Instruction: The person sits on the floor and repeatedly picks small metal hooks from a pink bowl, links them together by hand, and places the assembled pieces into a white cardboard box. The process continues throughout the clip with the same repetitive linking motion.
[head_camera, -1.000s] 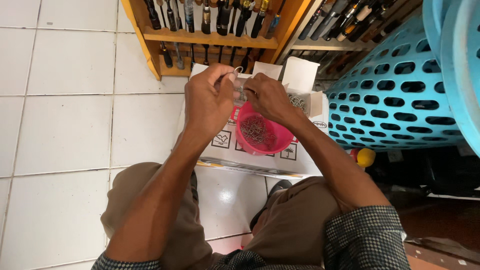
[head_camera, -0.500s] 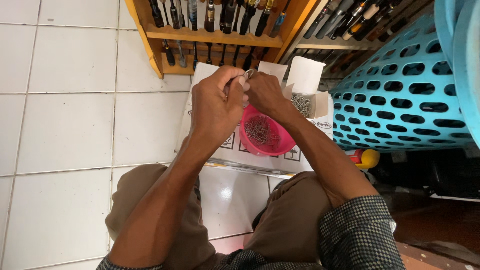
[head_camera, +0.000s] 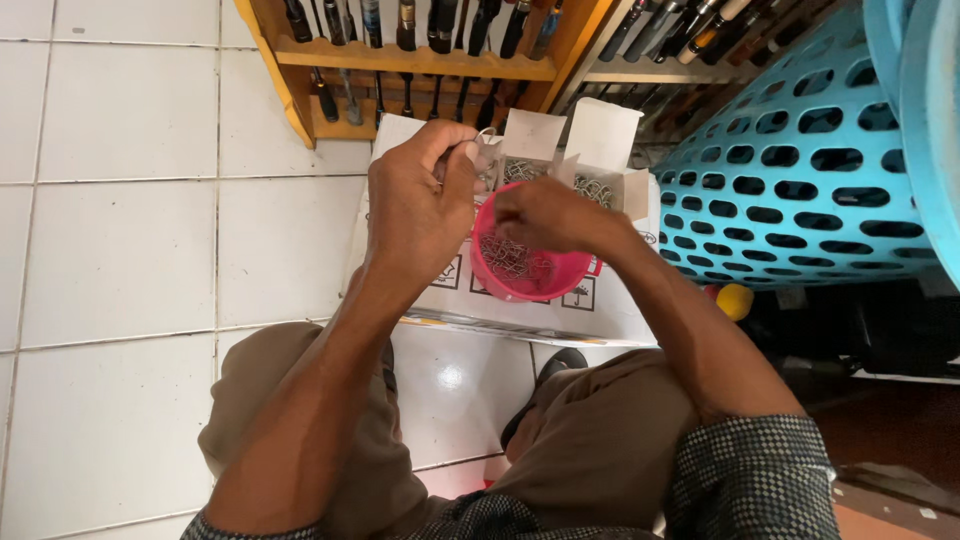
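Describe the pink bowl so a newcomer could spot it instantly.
Start at the big turquoise perforated basket. Left of it lies a flat white cardboard box. The pink bowl sits on it under the right hand: the only round pink thing, holding small metal clips.

Left hand (head_camera: 420, 205) hides held wire piece; blue basket (head_camera: 800, 170) cut off at edge.

Both arms are reaching forward from the body, with bare forearms and sleeves pushed up near the elbows. The left hand (head_camera: 420, 205) is raised, its fingers pinching together at the top. The right hand (head_camera: 545, 215) is lower, curling with knuckles up, just beside the left.
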